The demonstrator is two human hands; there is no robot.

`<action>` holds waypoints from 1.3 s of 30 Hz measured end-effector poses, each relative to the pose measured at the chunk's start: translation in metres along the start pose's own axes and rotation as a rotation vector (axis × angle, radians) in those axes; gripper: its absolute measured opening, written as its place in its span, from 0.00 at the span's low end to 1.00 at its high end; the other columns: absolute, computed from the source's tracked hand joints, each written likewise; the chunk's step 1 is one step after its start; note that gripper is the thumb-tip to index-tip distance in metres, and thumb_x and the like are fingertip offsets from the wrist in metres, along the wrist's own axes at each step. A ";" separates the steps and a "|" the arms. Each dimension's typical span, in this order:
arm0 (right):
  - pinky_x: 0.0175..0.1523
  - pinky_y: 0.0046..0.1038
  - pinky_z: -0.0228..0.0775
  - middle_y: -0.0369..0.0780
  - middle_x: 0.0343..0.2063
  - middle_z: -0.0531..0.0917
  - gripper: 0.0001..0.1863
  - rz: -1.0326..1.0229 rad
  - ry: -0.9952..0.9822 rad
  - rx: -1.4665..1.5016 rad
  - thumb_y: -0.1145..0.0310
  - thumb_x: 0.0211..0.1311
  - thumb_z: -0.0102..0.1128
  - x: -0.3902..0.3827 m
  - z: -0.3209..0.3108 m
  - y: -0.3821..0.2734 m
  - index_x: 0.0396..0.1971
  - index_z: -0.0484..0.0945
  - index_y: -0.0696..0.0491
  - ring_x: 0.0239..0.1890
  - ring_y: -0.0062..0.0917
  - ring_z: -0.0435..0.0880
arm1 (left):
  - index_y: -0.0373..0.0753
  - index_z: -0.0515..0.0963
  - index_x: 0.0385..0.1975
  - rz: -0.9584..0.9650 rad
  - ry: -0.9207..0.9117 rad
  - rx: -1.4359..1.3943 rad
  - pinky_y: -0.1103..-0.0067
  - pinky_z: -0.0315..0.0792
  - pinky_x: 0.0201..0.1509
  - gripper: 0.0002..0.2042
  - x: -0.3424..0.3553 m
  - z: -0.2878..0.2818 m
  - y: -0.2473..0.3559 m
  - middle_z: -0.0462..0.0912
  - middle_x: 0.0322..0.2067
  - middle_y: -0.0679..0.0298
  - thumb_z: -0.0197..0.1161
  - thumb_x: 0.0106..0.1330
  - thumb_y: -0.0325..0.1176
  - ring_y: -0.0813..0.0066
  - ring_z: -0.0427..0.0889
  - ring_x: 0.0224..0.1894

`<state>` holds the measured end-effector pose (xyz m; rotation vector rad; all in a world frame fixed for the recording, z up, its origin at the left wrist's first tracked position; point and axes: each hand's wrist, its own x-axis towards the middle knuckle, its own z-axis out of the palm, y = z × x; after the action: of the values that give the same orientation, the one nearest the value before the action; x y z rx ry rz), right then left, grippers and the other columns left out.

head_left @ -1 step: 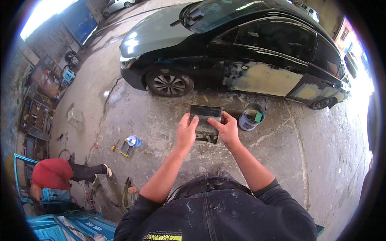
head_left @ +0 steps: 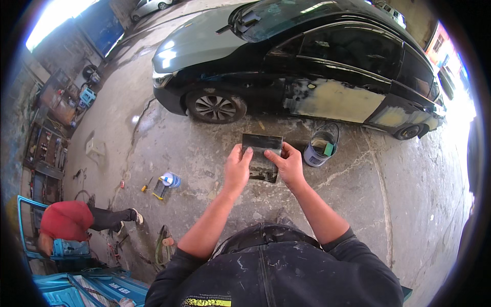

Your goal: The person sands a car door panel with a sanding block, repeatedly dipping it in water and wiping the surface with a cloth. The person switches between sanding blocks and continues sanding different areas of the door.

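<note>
In front of me, both hands hold a thin, dark rectangular sheet that looks like sandpaper. My left hand grips its left edge, thumb on top and fingers underneath. On the opposite edge, my right hand has the same kind of hold. The part between my hands is greyer, and the near end looks dark and uneven; the fingers beneath are hidden. Just right of my right hand, a bucket stands on the floor with a green block inside it.
Ahead stands a black car with pale filler on its doors. A can and a yellow-handled tool are on the floor at left. A co-worker in red bends over blue panels. A pale stool stands farther off.
</note>
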<state>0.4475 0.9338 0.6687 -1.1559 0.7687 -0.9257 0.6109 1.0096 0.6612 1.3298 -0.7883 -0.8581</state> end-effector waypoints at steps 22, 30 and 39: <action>0.31 0.20 0.66 0.27 0.23 0.80 0.16 0.037 0.099 -0.224 0.63 0.65 0.80 -0.009 0.001 0.015 0.41 0.86 0.59 0.27 0.10 0.74 | 0.32 0.73 0.54 0.062 0.042 0.346 0.57 0.75 0.51 0.18 -0.016 -0.003 -0.007 0.85 0.41 0.42 0.57 0.81 0.44 0.40 0.85 0.45; 0.37 0.29 0.75 0.39 0.29 0.86 0.35 0.099 0.068 -0.370 0.48 0.61 0.81 -0.010 -0.020 0.017 0.50 0.84 0.68 0.32 0.17 0.78 | 0.32 0.73 0.47 0.139 0.131 0.565 0.63 0.72 0.45 0.13 -0.020 0.005 -0.021 0.79 0.36 0.53 0.59 0.81 0.39 0.60 0.76 0.37; 0.38 0.30 0.76 0.39 0.25 0.88 0.20 0.040 0.073 -0.228 0.56 0.64 0.78 -0.011 -0.049 0.013 0.39 0.88 0.61 0.28 0.16 0.79 | 0.27 0.72 0.48 0.315 -0.086 0.642 0.56 0.73 0.49 0.16 -0.013 0.019 -0.017 0.82 0.40 0.38 0.55 0.83 0.38 0.38 0.80 0.42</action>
<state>0.4024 0.9252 0.6450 -1.3055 0.9724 -0.8661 0.5868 1.0109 0.6460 1.6644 -1.3749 -0.4190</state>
